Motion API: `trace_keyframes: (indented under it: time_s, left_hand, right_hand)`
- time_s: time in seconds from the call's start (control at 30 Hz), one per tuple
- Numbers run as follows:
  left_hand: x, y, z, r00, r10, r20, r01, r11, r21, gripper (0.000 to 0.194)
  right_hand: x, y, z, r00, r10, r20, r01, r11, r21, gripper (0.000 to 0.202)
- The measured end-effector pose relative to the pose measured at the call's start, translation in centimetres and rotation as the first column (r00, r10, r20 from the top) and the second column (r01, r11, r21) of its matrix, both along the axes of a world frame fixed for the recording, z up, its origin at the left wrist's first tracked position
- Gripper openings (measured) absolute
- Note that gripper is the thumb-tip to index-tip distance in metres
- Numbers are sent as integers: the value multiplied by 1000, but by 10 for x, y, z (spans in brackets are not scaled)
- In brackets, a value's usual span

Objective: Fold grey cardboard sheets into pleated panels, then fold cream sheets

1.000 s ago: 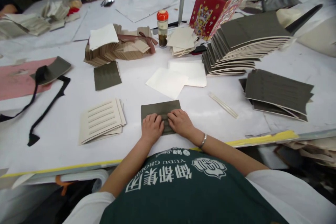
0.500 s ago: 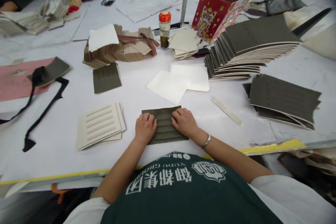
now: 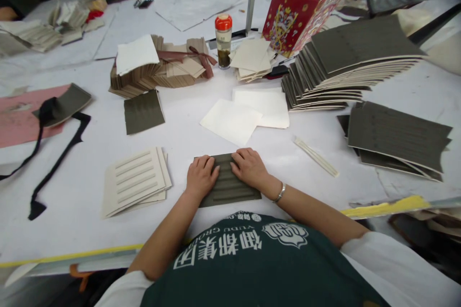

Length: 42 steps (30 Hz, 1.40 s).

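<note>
A dark olive panel with raised parallel ridges (image 3: 230, 189) lies flat on the table in front of me. My left hand (image 3: 202, 176) rests on its left part, fingers bent and close together against the surface. My right hand (image 3: 251, 169) is at its upper right, fingers curled with the thumb by a ridge. Both hands touch the panel and cover parts of its upper edge. To the left is a small stack of cream ridged panels (image 3: 135, 180). Beyond my hands lie white sheets (image 3: 230, 120).
Stacks of dark panels stand at right, one large (image 3: 367, 45) and one small (image 3: 396, 136). Thin pale strips (image 3: 317, 156) lie nearer. Behind are a tied bundle (image 3: 162, 64), a red-lidded bottle (image 3: 224, 41) and a red box (image 3: 298, 9). Black straps (image 3: 57, 163) lie left.
Both hands stay on the dark panel, with the thumbs now a little closer together. The view has shifted slightly, and the other objects lie as before.
</note>
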<state>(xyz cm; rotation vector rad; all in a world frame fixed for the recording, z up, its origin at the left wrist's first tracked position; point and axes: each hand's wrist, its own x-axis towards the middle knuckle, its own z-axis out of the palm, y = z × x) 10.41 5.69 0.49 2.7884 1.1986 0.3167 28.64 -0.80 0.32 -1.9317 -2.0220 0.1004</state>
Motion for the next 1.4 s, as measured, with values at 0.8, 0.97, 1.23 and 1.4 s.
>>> trace_keyframes:
  time_s: [0.8, 0.97, 1.23, 1.4]
  left_hand:
    - [-1, -14, 6, 999, 13, -45, -7, 992, 122, 39]
    - [42, -20, 12, 981, -170, 91, 167, 985, 41, 34]
    - [77, -26, 2, 972, -237, 1, 236, 970, 65, 22]
    - [75, -48, -9, 966, -256, 33, 253, 964, 86, 32]
  right_hand:
    - [17, -73, 7, 991, -21, 130, 31, 997, -75, 42]
    - [29, -18, 12, 950, -311, -17, 307, 945, -115, 29]
    - [43, 8, 21, 948, -288, -138, 226, 911, -346, 19]
    - [50, 20, 22, 958, -197, -208, 117, 931, -345, 28]
